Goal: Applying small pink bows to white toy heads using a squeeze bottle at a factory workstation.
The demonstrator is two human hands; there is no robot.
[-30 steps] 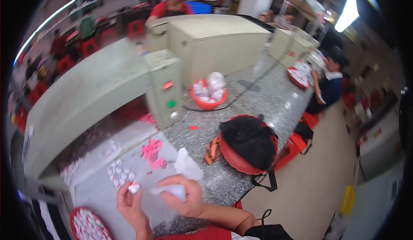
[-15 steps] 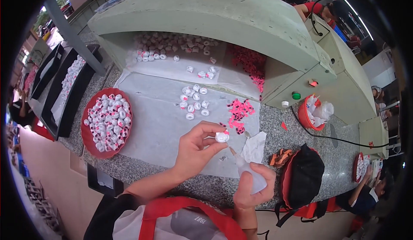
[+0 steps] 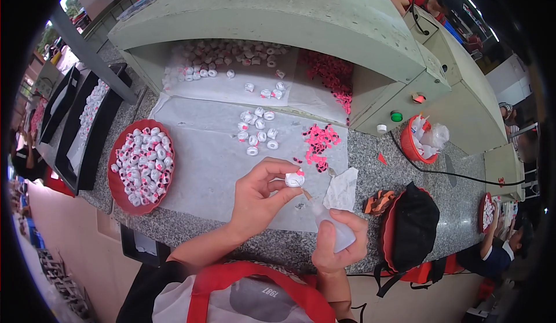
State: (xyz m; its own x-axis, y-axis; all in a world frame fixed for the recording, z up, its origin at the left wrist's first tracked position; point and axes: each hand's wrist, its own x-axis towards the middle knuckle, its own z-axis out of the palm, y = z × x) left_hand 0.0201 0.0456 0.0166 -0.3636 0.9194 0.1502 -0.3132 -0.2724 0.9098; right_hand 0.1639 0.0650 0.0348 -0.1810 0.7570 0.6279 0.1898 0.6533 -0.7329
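Squeeze bottle (image 3: 341, 236) has edged nearer the white piece (image 3: 295, 178) since the earlier frame, so with left hand (image 3: 255, 193) pinching that piece above the paper sheet (image 3: 200, 175), near right, and right hand (image 3: 333, 256) gripping the bottle, I'd (contact unclear from afar) steady the nozzle (image 3: 308, 194) and press lightly.

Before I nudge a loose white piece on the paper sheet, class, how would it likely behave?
A loose white piece may roll, given its rounded sides, though flat-looking ends could steady it. It is probably light: the left hand pinches a similar piece between thumb and finger.
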